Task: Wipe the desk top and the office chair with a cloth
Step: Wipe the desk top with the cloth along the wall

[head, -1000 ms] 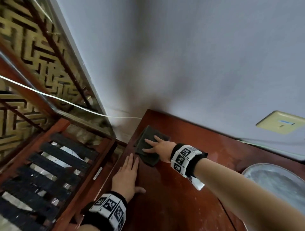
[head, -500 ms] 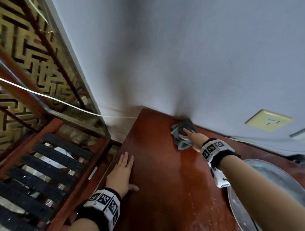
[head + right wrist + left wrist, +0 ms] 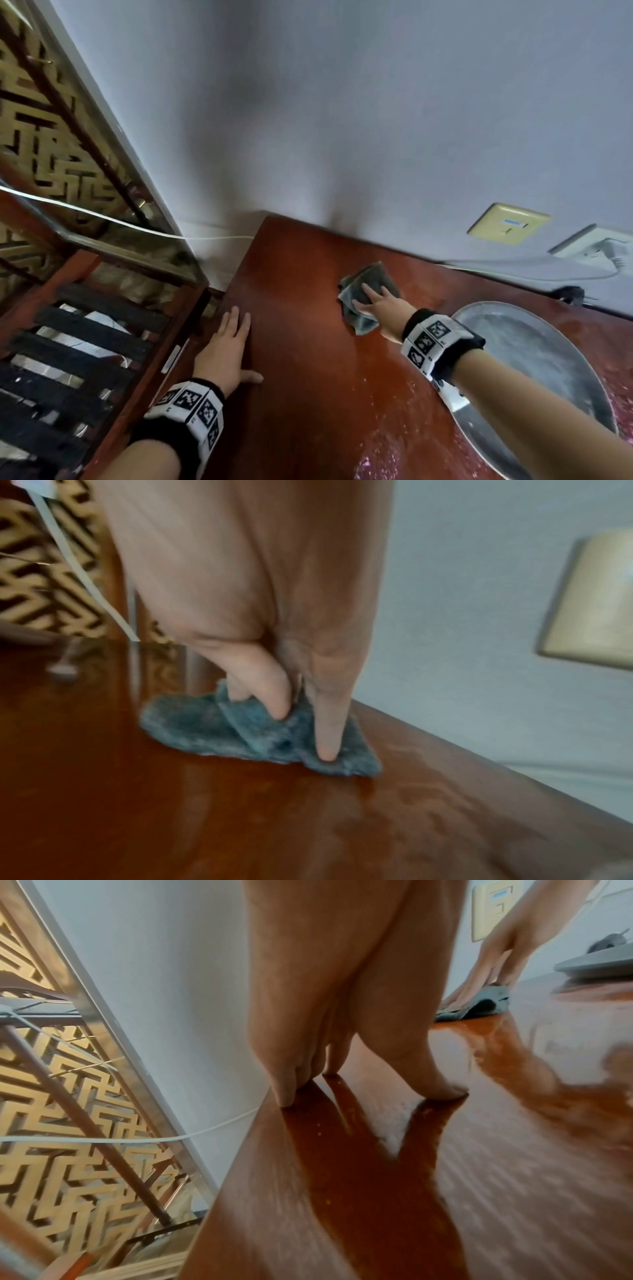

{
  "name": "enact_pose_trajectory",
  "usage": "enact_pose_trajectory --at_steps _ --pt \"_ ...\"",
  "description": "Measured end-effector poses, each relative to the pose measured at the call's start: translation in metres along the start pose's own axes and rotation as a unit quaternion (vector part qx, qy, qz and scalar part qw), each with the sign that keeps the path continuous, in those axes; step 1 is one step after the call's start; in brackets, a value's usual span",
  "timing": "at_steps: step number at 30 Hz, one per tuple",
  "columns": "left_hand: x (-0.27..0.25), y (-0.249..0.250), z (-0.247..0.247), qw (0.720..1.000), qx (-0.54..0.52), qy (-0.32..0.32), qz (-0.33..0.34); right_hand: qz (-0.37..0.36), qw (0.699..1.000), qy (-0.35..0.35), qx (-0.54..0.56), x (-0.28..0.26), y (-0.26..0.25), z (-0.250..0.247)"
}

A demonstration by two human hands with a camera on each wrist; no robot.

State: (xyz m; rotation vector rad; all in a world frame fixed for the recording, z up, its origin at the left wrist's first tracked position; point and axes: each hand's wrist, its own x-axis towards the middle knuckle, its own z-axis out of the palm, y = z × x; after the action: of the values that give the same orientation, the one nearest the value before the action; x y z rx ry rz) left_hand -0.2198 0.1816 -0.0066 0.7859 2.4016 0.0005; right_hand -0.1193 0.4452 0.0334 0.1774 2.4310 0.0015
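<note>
A grey-blue cloth lies crumpled on the reddish-brown desk top near the wall. My right hand presses down on it with straight fingers. My left hand lies flat on the desk's left edge, fingers straight, thumb spread out. No office chair is in view.
A round metal tray sits on the desk to the right of my right arm. A yellow wall plate and a white socket with a plug are on the wall. Left of the desk stands a wooden slatted frame.
My right hand has slid the cloth from the desk's far left corner to the right along the wall, then slightly back toward me. The left hand has stayed at the left edge.
</note>
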Motion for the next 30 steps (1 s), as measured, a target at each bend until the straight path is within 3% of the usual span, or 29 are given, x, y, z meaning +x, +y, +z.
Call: enact_pose_trajectory --at_steps 3,5,7,10,12,14,18,22,24,27,30 --pt "0.000 0.000 0.000 1.000 0.002 -0.005 0.001 -0.102 0.993 -0.044 -0.036 -0.028 -0.040 0.031" --pt "0.000 0.001 -0.001 1.000 0.005 -0.005 0.002 -0.126 0.991 -0.038 -0.021 -0.040 -0.044 0.048" --pt "0.000 0.001 -0.002 1.000 0.013 -0.009 0.001 -0.085 0.996 -0.032 -0.016 -0.034 -0.019 0.046" --pt "0.000 0.002 -0.002 1.000 0.017 -0.014 -0.007 0.070 0.997 -0.004 0.028 -0.004 0.046 0.027" --pt "0.002 0.002 -0.001 1.000 0.012 -0.016 -0.012 0.150 0.988 -0.018 0.039 0.012 0.087 0.019" --pt "0.002 0.001 -0.001 1.000 0.014 -0.019 -0.009 0.180 0.982 -0.048 0.035 0.021 0.108 0.014" --pt "0.003 0.004 -0.002 0.999 0.022 -0.026 -0.017 0.181 0.983 -0.030 0.030 0.020 0.092 0.007" --pt "0.013 0.019 -0.004 0.999 0.023 -0.035 0.022 0.069 0.997 -0.020 0.026 0.005 0.070 0.032" --pt "0.019 0.035 -0.001 0.997 0.042 -0.037 0.061 0.074 0.997 -0.015 0.035 0.006 0.093 0.034" --pt "0.022 0.057 0.004 0.996 0.054 -0.041 0.060 0.147 0.989 -0.021 0.014 0.003 0.115 0.028" --pt "0.021 0.066 0.003 0.994 0.078 -0.054 0.045 0.097 0.995 0.001 0.030 -0.009 0.077 0.028"
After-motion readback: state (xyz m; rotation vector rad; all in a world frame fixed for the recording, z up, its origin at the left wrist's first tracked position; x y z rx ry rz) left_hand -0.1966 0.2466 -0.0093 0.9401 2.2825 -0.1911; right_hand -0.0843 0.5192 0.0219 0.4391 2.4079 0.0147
